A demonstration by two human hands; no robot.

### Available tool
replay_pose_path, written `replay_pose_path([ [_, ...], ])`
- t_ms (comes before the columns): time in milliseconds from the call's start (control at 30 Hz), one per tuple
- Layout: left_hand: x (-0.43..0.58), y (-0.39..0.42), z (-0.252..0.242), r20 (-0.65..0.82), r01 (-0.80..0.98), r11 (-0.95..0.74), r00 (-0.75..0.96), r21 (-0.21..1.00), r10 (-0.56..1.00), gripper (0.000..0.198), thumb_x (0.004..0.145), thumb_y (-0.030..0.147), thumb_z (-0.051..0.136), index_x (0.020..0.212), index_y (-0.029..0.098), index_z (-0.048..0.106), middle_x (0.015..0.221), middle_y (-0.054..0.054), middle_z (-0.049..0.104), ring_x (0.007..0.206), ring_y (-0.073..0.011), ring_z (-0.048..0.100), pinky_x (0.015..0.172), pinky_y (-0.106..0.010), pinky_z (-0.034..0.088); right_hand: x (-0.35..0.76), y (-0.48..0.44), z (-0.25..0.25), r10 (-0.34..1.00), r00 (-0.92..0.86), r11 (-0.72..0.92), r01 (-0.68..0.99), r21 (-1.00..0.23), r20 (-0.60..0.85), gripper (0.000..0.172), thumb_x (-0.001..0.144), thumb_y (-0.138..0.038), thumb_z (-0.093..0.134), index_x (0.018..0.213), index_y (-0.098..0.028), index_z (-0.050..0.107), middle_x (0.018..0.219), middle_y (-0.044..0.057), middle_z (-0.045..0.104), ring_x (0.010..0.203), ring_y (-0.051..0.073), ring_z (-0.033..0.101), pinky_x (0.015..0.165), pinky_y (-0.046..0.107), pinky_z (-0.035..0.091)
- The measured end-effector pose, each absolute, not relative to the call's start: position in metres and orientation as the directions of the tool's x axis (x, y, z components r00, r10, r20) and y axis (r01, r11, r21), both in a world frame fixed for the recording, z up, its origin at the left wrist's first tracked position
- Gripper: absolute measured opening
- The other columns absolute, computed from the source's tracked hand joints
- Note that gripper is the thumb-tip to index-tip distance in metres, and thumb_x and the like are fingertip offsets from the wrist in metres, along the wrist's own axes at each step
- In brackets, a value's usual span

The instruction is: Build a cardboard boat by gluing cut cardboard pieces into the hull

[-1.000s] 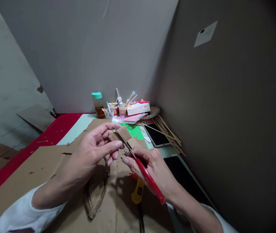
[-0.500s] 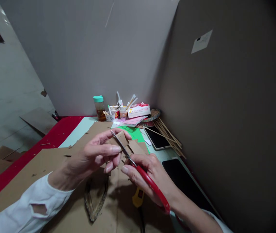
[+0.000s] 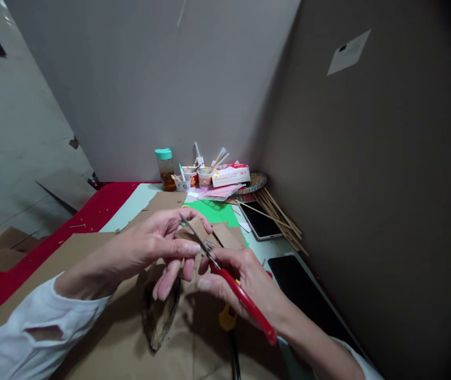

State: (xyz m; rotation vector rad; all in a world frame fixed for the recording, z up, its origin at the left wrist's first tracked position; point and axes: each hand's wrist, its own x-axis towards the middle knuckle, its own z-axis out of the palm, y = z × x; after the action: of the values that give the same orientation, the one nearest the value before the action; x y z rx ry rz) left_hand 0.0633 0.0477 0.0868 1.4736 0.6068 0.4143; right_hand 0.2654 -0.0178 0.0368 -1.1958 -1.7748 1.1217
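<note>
1. left hand (image 3: 166, 250): grasping. the small cardboard piece (image 3: 198, 227) is pinched between thumb and forefinger, raised over the counter (image 3: 124, 217).
2. right hand (image 3: 245, 279): grasping the red-handled scissors (image 3: 245, 301). the handle slants down across the palm side; a blade lies across the small cardboard piece in this view. whether the blades are closed on it cannot be told.
3. change noted: half a second ago the lower fingers of the left hand were curled close under the small cardboard piece. they now hang lower and spread, overlapping the upper part of the pointed cardboard loop (image 3: 154, 338) in view.
4. no change: the thumb-and-forefinger pinch and the hold on the scissors are as in the earlier frame.
5. below the hands: the pointed cardboard loop lies under the left hand; the yellow cutter (image 3: 226, 320), partly covered, lies under the right hand. both are on a large cardboard sheet (image 3: 91, 279).
6. beyond the hands: a green sheet (image 3: 213, 211) and, farther off, a bottle with a teal lid (image 3: 165, 171).
7. beyond the right hand, to its right: thin sticks (image 3: 275, 208), some across a phone (image 3: 261, 221).
</note>
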Motion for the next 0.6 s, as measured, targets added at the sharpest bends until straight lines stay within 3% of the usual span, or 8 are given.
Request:
replay_pose_path([
  [100, 0.0651, 0.0456, 0.0887, -0.138, 0.113, 0.079, 0.788, 0.990, 0.600, 0.029, 0.092, 0.033, 0.072, 0.111, 0.018, 0.055, 0.069, -0.002, 0.077, 0.036, -0.0093, 0.063, 0.042, -0.014, 0.041, 0.2651, -0.0178, 0.0347, 0.932, -0.323, 0.274, 0.342, -0.899, 0.161, 0.044, 0.092, -0.055, 0.065, 0.071, -0.016, 0.064, 0.062, -0.004, 0.049, 0.061, 0.011, 0.039, 0.058, 0.024, 0.030],
  [300, 0.0665, 0.0424, 0.0906, -0.136, 0.079, 0.119, 0.782, 0.990, 0.608, 0.028, 0.095, 0.028, 0.069, 0.116, 0.022, 0.052, 0.069, -0.001, 0.078, 0.038, -0.0098, 0.066, 0.046, -0.013, 0.046, 0.2648, -0.0217, 0.0355, 0.903, -0.331, 0.376, 0.301, -0.877, 0.273, 0.038, 0.096, -0.041, 0.062, 0.066, -0.017, 0.056, 0.054, -0.008, 0.036, 0.051, 0.007, 0.029, 0.049, 0.024, 0.022],
  [433, 0.0684, 0.0459, 0.0858, -0.106, 0.020, 0.151, 0.801, 0.988, 0.589, 0.020, 0.095, 0.026, 0.068, 0.108, 0.023, 0.052, 0.067, 0.000, 0.077, 0.039, -0.0130, 0.068, 0.039, -0.013, 0.043, 0.2649, -0.0231, 0.0365, 0.914, -0.323, 0.341, 0.280, -0.897, 0.246, 0.042, 0.097, -0.042, 0.060, 0.064, -0.019, 0.048, 0.056, -0.007, 0.033, 0.053, 0.008, 0.028, 0.049, 0.023, 0.023],
  [600, 0.0671, 0.0483, 0.0835, -0.089, 0.013, 0.126, 0.781, 0.992, 0.618, 0.015, 0.096, 0.030, 0.069, 0.101, 0.021, 0.058, 0.072, -0.004, 0.079, 0.040, -0.0126, 0.068, 0.040, -0.014, 0.046, 0.2666, -0.0235, 0.0368, 0.929, -0.330, 0.248, 0.214, -0.945, 0.169, 0.049, 0.098, -0.054, 0.056, 0.065, -0.019, 0.049, 0.052, -0.005, 0.042, 0.048, 0.008, 0.037, 0.047, 0.023, 0.028],
])
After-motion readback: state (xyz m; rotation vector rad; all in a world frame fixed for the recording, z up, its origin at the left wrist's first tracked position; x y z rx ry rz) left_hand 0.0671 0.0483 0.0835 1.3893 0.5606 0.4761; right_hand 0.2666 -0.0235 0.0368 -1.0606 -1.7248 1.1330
